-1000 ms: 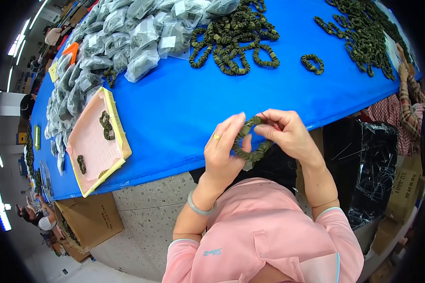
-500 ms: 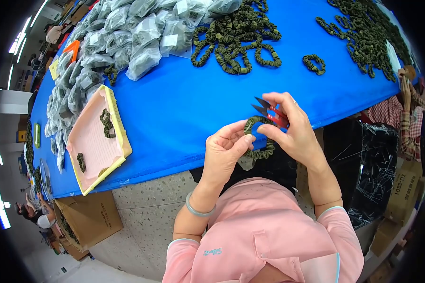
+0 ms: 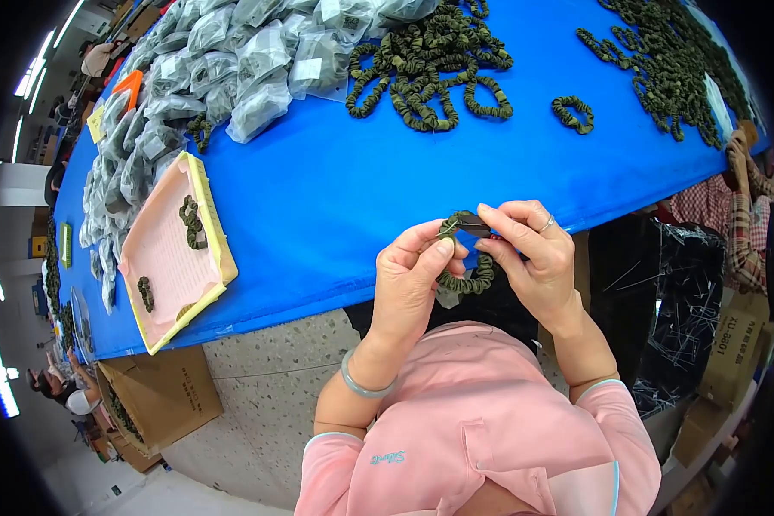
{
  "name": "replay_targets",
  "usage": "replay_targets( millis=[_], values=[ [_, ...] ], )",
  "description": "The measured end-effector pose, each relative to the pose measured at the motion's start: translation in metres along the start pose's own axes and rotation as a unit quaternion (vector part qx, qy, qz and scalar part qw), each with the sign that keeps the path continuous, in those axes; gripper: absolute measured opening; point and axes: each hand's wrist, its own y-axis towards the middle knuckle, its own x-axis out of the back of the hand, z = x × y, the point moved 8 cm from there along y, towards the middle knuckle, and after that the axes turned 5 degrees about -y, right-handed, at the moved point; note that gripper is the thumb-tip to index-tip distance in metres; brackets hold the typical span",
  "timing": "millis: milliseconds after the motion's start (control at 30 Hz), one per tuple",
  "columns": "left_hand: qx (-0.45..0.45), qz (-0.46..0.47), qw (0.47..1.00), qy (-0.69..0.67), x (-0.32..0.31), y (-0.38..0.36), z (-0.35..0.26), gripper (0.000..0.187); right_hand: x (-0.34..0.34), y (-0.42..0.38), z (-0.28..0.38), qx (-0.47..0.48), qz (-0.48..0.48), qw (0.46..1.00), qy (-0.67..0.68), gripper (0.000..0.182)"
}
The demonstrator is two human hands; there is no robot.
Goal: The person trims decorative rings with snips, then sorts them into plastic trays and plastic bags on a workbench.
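Observation:
My left hand [image 3: 413, 271] pinches a dark green scrunchie [image 3: 473, 283] between thumb and fingers, above the table's front edge. In my right hand [image 3: 533, 258] is a pair of thread snips [image 3: 473, 225], its dark blades lying against the upper part of the scrunchie near my left fingertips. The red handle is mostly covered by my right fingers. Whether the blades touch a thread I cannot make out. Beyond my hands, a single scrunchie [image 3: 573, 115] lies on the blue table [image 3: 318, 198].
A pile of scrunchies [image 3: 439, 69] and many bagged ones [image 3: 258, 103] occupy the far side. At left lies a pink-lined tray [image 3: 168, 258] with a few scrunchies. Beside me stand a cardboard box [image 3: 168, 396] and a black bin [image 3: 679, 310]. Another person's arm [image 3: 738, 163] is at right.
My right hand has turned and brought the snips down to the scrunchie, beside my left fingertips. The blades pointed up and apart before. My left hand keeps its pinch.

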Motion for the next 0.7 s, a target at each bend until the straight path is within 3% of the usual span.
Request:
replay_targets(
  millis=[467,600,700],
  values=[
    [0.023,-0.015,0.999,-0.046,-0.006,0.0,0.006,0.027,0.001,-0.004,0.001,0.011,-0.05,0.999,-0.008,0.035],
    [-0.008,-0.007,0.999,-0.031,-0.005,-0.002,0.002,0.028,0.001,-0.002,-0.01,-0.082,-0.015,0.992,0.09,0.036],
    [-0.011,-0.001,1.0,-0.024,-0.005,-0.002,0.003,0.028,0.001,0.0,-0.01,-0.081,-0.011,0.992,0.097,0.035]
  ],
)
